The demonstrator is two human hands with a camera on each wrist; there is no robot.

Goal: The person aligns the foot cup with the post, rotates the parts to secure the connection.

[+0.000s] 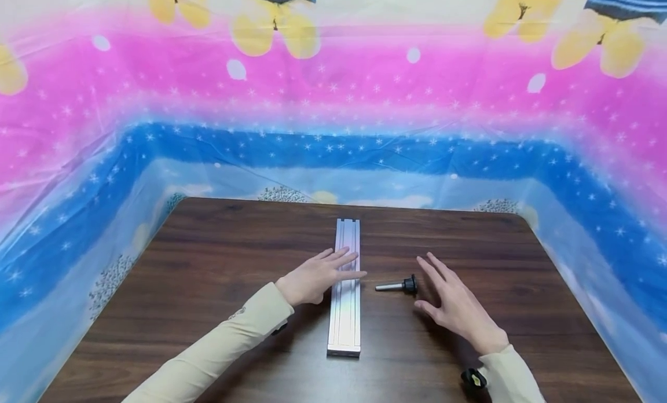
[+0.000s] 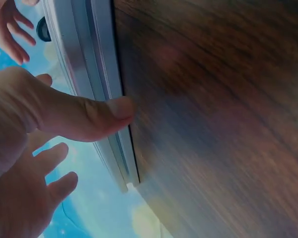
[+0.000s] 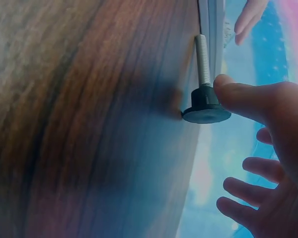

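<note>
A long silver aluminium rail lies lengthwise in the middle of the dark wooden table. My left hand rests on the rail with straight fingers; its thumb presses the rail's edge. To the right of the rail lies a black-headed bolt with its threaded shank toward the rail. My right hand hovers open just right of the bolt, and its thumb tip sits against the bolt's black head.
A small black-and-yellow object lies by my right sleeve at the table's front right. A pink and blue printed plastic sheet walls in the table on three sides.
</note>
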